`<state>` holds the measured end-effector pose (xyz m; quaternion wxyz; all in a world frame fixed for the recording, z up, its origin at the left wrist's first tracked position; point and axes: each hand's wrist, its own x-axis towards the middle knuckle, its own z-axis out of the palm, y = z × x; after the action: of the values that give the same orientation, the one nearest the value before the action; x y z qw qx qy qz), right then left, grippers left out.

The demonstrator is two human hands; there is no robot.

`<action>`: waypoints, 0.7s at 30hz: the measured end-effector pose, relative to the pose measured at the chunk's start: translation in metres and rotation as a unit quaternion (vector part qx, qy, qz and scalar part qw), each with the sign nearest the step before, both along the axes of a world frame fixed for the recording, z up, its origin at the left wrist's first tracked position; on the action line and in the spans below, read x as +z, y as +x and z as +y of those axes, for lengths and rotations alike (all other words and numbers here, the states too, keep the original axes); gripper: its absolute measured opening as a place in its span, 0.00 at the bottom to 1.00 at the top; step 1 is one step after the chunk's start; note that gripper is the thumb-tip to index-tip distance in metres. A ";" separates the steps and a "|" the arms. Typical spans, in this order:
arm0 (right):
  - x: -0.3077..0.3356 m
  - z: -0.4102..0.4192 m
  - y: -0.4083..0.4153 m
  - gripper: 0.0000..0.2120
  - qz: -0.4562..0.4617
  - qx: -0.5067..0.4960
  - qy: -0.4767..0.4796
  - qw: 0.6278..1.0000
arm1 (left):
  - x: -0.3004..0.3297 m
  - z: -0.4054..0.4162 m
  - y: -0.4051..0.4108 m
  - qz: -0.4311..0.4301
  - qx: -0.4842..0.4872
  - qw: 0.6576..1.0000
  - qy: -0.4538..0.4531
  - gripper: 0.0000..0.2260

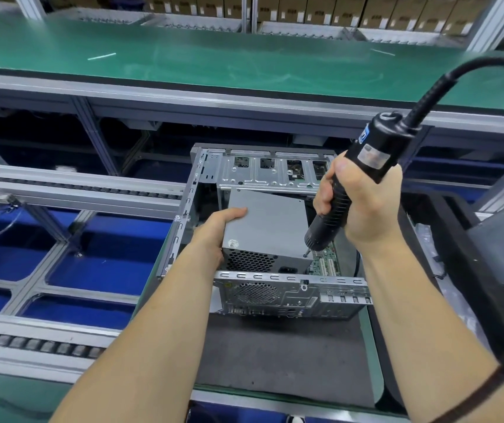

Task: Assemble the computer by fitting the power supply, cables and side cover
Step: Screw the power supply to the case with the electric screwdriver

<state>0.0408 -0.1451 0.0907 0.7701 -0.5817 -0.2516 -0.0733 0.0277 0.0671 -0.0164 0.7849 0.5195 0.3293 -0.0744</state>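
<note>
— What is shown at the centre?

— A grey power supply is seen tilted in the open computer case, its vented face raised above the case's rear panel. The case is laid on its side on a dark mat at the near edge of the workstation.

— How are the hands placed?

— The supply's left side is gripped by the left hand, thumb laid on top. A black electric screwdriver is clasped in the right hand, all fingers wrapped round its handle; its bit is set at the supply's near right corner.

— And around it?

— A green circuit board is glimpsed inside. Conveyor rails are seen at left, a green-topped bench beyond.
</note>
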 end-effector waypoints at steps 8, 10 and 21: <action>-0.003 -0.010 0.000 0.12 0.039 -0.021 0.054 0.998 | 0.002 0.001 -0.001 -0.001 -0.010 1.000 0.001 0.24; -0.002 -0.011 -0.002 0.10 0.035 -0.014 0.054 0.998 | 0.003 0.001 -0.002 0.000 -0.011 1.000 0.001 0.24; 0.054 -0.037 -0.003 0.12 -0.024 -0.135 0.184 0.973 | 0.027 -0.002 -0.011 -0.012 0.033 0.999 0.029 0.22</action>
<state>0.0380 -0.1820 0.1448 0.8403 -0.4570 -0.1713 -0.2359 0.0167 0.0655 0.0111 0.7755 0.5315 0.3392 -0.0329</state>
